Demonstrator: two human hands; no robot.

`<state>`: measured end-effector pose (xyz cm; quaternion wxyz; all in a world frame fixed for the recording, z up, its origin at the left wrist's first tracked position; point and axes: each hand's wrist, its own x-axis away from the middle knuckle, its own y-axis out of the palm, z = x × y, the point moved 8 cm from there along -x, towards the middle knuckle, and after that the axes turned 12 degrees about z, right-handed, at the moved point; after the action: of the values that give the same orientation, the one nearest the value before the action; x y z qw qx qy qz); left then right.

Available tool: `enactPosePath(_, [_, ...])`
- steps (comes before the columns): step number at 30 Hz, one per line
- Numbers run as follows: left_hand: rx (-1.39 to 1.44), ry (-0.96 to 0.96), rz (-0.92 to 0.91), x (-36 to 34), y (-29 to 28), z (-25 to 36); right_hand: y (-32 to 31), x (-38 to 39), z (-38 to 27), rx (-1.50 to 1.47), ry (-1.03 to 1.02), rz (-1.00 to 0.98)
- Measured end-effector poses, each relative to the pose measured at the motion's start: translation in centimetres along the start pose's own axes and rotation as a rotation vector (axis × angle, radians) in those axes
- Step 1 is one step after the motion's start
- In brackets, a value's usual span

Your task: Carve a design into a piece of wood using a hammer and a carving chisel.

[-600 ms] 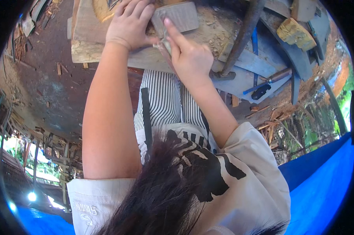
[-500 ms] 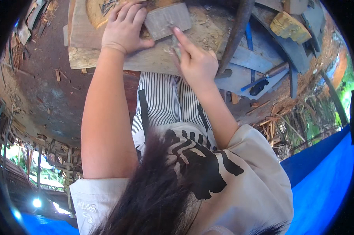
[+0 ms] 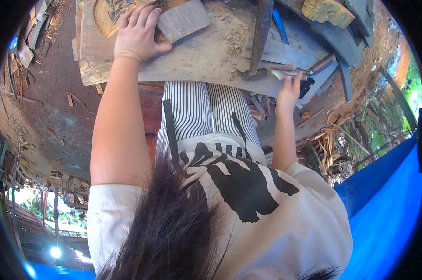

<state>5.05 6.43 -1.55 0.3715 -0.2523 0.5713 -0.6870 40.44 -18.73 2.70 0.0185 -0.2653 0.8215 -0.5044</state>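
Observation:
My left hand point(image 3: 135, 39) lies open on the worn board point(image 3: 201, 63), its fingers curled loosely beside a pale rectangular wood block point(image 3: 183, 21). A shallow carved hollow with loose nails point(image 3: 120, 10) is just beyond those fingers. My right hand point(image 3: 290, 91) is closed at the board's right side around a small pale thing, too unclear to name, touching or near a chisel point(image 3: 321, 64) with a wooden handle. A long-handled hammer point(image 3: 257, 46) lies left of it, head toward me.
Wood offcuts point(image 3: 341, 65), a yellowish block point(image 3: 327, 13) and a blue tool point(image 3: 281, 28) crowd the right side of the surface. Scraps point(image 3: 72, 99) litter the dirt floor at left. A blue tarp point(image 3: 383, 186) hangs at lower right.
My right hand has left the wood block and moved right, past the hammer to the chisel. My left hand stays by the block; the whole view has shifted slightly.

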Motion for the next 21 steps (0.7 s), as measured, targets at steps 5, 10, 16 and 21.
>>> enactPosePath(5, [0.0, -0.006, -0.029, 0.5, 0.2, -0.3, 2.5, 0.6, -12.7, 0.261, -0.826, 0.068])
enactPosePath(10, [0.003, -0.007, -0.039, 0.4, 0.5, 0.3, 7.2, 1.3, -18.7, 0.696, -1.507, -0.345])
enactPosePath(16, [-0.002, -0.038, -0.167, 0.8, 0.2, 0.2, 7.2, 2.1, -22.3, 0.75, -1.845, -0.463])
enactPosePath(21, [0.051, -0.045, -0.168, 0.2, -0.7, 0.5, 2.7, -0.5, -17.1, 1.486, -1.076, -0.802])
